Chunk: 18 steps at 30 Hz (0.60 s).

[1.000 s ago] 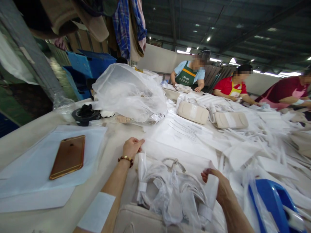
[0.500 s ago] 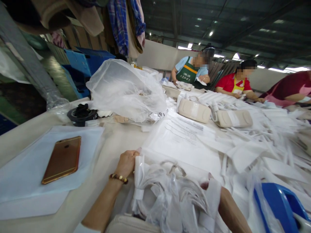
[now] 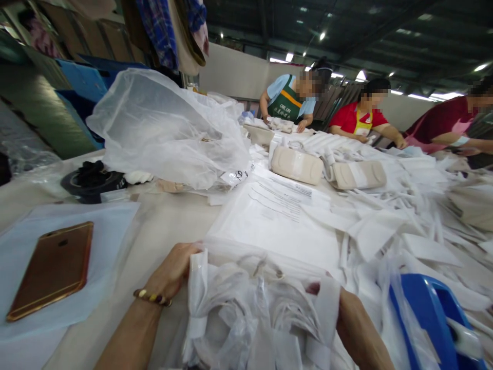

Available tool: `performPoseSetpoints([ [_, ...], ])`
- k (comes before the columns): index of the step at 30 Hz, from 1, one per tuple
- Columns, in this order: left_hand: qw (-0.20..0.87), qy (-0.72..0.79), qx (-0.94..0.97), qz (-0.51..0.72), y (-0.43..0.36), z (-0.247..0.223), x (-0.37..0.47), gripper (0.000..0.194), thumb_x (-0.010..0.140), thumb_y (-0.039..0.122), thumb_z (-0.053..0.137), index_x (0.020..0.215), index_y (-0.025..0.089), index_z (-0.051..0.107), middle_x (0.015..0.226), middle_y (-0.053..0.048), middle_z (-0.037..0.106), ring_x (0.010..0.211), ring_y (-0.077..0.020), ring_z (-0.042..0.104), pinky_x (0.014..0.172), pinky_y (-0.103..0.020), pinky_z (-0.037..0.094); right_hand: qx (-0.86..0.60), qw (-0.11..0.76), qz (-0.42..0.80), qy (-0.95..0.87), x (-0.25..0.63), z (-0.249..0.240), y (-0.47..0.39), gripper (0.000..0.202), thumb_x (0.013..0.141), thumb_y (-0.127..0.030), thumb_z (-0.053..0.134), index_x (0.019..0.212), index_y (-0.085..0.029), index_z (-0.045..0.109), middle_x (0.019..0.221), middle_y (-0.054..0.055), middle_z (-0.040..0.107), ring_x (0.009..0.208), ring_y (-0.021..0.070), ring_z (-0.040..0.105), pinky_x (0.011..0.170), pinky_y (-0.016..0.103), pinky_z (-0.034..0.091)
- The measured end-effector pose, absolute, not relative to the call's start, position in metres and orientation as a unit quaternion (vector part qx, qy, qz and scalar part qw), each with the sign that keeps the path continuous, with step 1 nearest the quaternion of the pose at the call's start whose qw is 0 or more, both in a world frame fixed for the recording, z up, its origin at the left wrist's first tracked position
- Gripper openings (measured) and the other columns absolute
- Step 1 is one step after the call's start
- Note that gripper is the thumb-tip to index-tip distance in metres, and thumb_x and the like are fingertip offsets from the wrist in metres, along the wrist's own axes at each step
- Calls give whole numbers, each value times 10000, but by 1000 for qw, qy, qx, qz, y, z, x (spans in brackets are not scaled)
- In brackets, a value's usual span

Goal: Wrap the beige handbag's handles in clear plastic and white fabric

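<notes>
A clear plastic bag (image 3: pixel 227 245) lies around a bundle of pale straps and white wrapping (image 3: pixel 246 308) at the bottom centre. My left hand (image 3: pixel 177 264), with a beaded bracelet on its wrist, pinches the bag's upper left edge beside a white wrapped strip. My right hand (image 3: pixel 339 303) is at the bag's right side, mostly behind translucent plastic and white wrapping; a fingertip shows through, but its grip is hidden. A metal ring shows between the hands under the plastic. Beyond the bag lies a printed sheet (image 3: pixel 269 221).
A phone (image 3: pixel 54 267) rests on pale sheets at left, near a black tape roll (image 3: pixel 92 182). Behind are a large plastic bag (image 3: pixel 169 133) and beige bags (image 3: pixel 296 164). A blue tape dispenser (image 3: pixel 435 318) stands at right. Several people work across the table.
The view has shifted, so the table's things appear further left. Both hands remain at the plastic bag. The person in the green apron has lowered a hand to the table.
</notes>
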<state>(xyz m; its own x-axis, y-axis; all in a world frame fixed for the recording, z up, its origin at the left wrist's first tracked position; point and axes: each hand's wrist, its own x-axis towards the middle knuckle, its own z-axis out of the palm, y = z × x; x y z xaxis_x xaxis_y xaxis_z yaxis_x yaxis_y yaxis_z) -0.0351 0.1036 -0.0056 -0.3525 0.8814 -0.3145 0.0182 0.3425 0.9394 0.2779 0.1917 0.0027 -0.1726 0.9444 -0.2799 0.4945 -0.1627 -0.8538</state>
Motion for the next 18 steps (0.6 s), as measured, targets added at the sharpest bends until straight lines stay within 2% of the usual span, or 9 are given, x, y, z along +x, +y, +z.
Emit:
performPoseSetpoints([
  [4, 398, 744, 347, 410, 108, 1, -32, 224, 657, 362, 362, 519, 220, 467, 544, -27, 518, 587, -199, 513, 567, -287, 414, -653, 228, 485, -536, 270, 2, 199, 170, 615, -352, 569, 594, -206, 654, 684, 41, 699, 695, 200, 636, 510, 217, 474],
  [9, 259, 839, 343, 334, 111, 10, -23, 293, 728, 351, 302, 471, 237, 385, 525, -57, 481, 568, -214, 443, 594, -321, 305, -638, 268, 548, -471, 269, 1, 197, 413, 666, -524, 444, 703, -193, 690, 813, 72, 713, 786, 206, 656, 636, 251, 522],
  [12, 224, 864, 341, 296, 109, 10, -15, 334, 765, 396, 246, 523, 242, 417, 543, -69, 512, 588, -234, 477, 615, -330, 314, -630, 277, 456, -564, 268, -2, 188, 420, 711, -520, 415, 708, -198, 685, 835, 66, 711, 840, 212, 648, 747, 256, 517],
  [15, 203, 873, 349, 273, 104, 8, -10, 443, 803, 493, 163, 614, 244, 477, 595, -65, 569, 625, -245, 539, 616, -322, 361, -641, 290, 367, -609, 274, -13, 176, 430, 768, -496, 368, 796, -212, 689, 902, 56, 707, 938, 233, 627, 843, 287, 493],
  [18, 200, 866, 349, 298, 96, 5, -9, 453, 817, 526, 169, 696, 242, 500, 650, -51, 601, 637, -228, 563, 609, -301, 397, -642, 277, 314, -642, 296, -34, 167, 360, 702, -489, 488, 884, -249, 686, 955, 43, 700, 978, 270, 613, 812, 318, 510],
])
